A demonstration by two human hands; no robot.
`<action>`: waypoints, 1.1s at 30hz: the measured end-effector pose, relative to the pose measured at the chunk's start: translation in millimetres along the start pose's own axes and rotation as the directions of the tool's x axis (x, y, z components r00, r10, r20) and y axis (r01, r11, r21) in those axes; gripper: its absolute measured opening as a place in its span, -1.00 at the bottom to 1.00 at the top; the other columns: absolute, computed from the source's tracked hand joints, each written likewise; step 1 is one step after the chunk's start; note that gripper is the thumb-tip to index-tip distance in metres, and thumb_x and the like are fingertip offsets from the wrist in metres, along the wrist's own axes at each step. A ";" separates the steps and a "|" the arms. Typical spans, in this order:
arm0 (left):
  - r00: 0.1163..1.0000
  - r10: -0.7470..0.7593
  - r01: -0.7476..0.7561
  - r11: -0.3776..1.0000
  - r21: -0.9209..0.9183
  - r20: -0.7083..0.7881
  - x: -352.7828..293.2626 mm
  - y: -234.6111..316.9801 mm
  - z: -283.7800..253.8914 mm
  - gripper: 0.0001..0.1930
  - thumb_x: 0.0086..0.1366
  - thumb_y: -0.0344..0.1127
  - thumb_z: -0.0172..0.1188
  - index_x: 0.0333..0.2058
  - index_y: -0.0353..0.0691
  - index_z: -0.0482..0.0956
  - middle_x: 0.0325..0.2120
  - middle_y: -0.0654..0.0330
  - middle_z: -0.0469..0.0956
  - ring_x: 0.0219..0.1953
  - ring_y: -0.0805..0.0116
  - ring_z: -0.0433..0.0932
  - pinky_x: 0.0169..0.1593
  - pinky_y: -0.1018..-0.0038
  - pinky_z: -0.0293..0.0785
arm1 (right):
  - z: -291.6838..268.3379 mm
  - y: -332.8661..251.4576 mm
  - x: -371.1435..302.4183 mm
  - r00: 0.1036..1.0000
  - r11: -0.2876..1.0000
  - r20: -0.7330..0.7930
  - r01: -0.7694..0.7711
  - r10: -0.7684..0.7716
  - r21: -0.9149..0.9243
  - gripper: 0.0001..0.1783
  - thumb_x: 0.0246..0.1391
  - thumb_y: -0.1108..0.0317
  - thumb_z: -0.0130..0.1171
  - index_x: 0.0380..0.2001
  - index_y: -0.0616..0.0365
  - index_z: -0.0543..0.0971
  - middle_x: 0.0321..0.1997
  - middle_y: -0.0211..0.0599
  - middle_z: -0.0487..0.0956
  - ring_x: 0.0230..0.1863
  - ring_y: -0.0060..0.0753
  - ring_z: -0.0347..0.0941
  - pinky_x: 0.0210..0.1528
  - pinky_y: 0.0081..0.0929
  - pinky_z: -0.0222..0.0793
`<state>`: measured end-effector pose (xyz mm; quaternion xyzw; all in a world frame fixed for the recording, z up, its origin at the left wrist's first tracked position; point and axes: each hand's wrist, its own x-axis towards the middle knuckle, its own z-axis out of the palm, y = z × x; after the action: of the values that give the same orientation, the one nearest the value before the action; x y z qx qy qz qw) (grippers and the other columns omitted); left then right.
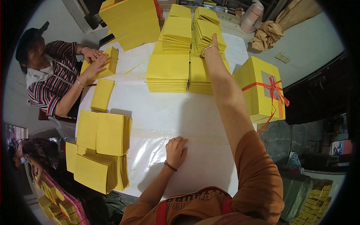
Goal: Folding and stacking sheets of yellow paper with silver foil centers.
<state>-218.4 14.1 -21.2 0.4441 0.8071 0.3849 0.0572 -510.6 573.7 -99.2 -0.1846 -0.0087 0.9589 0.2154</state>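
Right now I am stretching my right hand [212, 41] far across the white table [165, 108] to the folded yellow paper stack [207, 32] at the far side; my palm is lying on top of that pile, though I cannot tell from here whether my fingers are curling around any sheets. A bangle is sitting on that wrist. My left hand [175, 150] is resting flat and empty on the clear plastic sheet [150, 157] close to my body, fingers spread slightly and pressing down, holding nothing.

Just beside the pile I am reaching are more flat yellow stacks [168, 73], lying side by side in the middle of the table. To my right a yellow box tied with red ribbon [260, 90] is standing at the table's edge. To my left a leaning heap of yellow sheets [103, 150] is sitting near the table's corner, and a thin yellow bundle [102, 95] is lying further up.

Across the left side, a person in a striped shirt [52, 80] is sitting and pressing both hands on a small yellow stack [107, 62].
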 end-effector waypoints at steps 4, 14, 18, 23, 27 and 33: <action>0.994 -0.072 0.076 0.996 0.045 -0.077 -22.4 -8.4 -11.5 -0.59 -0.07 -0.44 0.19 -0.14 -0.15 0.46 -0.12 0.13 0.37 -0.09 0.10 0.31 -0.06 0.24 0.19 | 127.9 159.7 -186.2 0.926 0.937 -0.312 0.101 -0.211 -0.334 -0.29 -0.17 -0.39 0.05 -0.16 -0.03 0.53 -0.04 -0.42 0.51 -0.06 -0.35 0.41 -0.02 -0.24 0.22; 0.996 0.027 -0.031 0.998 -0.052 -0.080 -7.6 -0.4 -4.1 -0.58 -0.05 -0.45 0.18 -0.12 -0.14 0.44 -0.10 0.18 0.33 -0.05 0.14 0.28 -0.03 0.23 0.17 | 150.0 110.3 -245.6 0.912 0.841 -0.247 0.161 -0.326 -0.517 -0.28 -0.02 -0.36 -0.15 -0.03 -0.04 0.46 0.11 -0.31 0.39 0.12 -0.16 0.27 0.15 0.01 0.02; 0.998 0.019 -0.021 0.999 -0.029 -0.065 -11.8 -0.9 -4.2 -0.58 -0.04 -0.44 0.17 -0.11 -0.13 0.43 -0.10 0.18 0.34 -0.06 0.12 0.28 -0.04 0.21 0.18 | 131.2 115.0 -260.3 0.954 0.876 -0.066 0.238 -0.291 -0.419 -0.23 0.01 -0.19 -0.05 0.18 0.08 0.20 0.31 -0.17 0.07 0.31 -0.18 -0.03 0.31 -0.17 -0.26; 0.998 0.045 -0.046 0.999 -0.009 -0.053 -14.2 -2.1 2.2 -0.59 -0.04 -0.45 0.16 -0.12 -0.12 0.44 -0.09 0.17 0.35 -0.06 0.10 0.29 -0.05 0.20 0.19 | 142.9 142.4 -347.6 0.847 0.811 -0.290 0.244 -0.444 -0.531 -0.46 0.06 0.06 0.07 0.07 0.09 0.33 0.15 -0.16 0.24 0.19 -0.06 0.18 0.16 0.04 0.05; 0.995 0.086 -0.086 0.996 -0.008 -0.050 -14.3 -10.1 8.5 -0.60 -0.05 -0.46 0.16 -0.13 -0.12 0.46 -0.10 0.12 0.37 -0.06 0.09 0.29 -0.07 0.20 0.20 | 155.6 115.6 -449.5 0.966 0.698 0.136 0.253 -0.220 -0.670 -0.51 0.10 0.22 0.05 0.07 0.17 0.31 0.07 -0.19 0.32 0.12 -0.18 0.27 -0.02 -0.25 0.32; 0.990 0.094 -0.081 0.989 0.122 -0.106 -10.5 -4.9 12.1 -0.65 -0.06 -0.42 0.14 -0.19 -0.13 0.51 -0.13 0.09 0.41 -0.06 0.06 0.32 -0.02 0.19 0.21 | 142.6 -18.8 -556.1 0.823 0.144 0.430 0.508 -0.371 -0.849 -0.62 0.14 0.28 0.00 0.02 0.17 0.38 -0.08 -0.29 0.50 -0.10 -0.43 0.42 -0.09 -0.45 0.37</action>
<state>-210.2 11.5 -35.5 0.4597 0.8098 0.3632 -0.0312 -87.3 368.2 230.3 -0.2066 -0.6347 0.6658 0.3334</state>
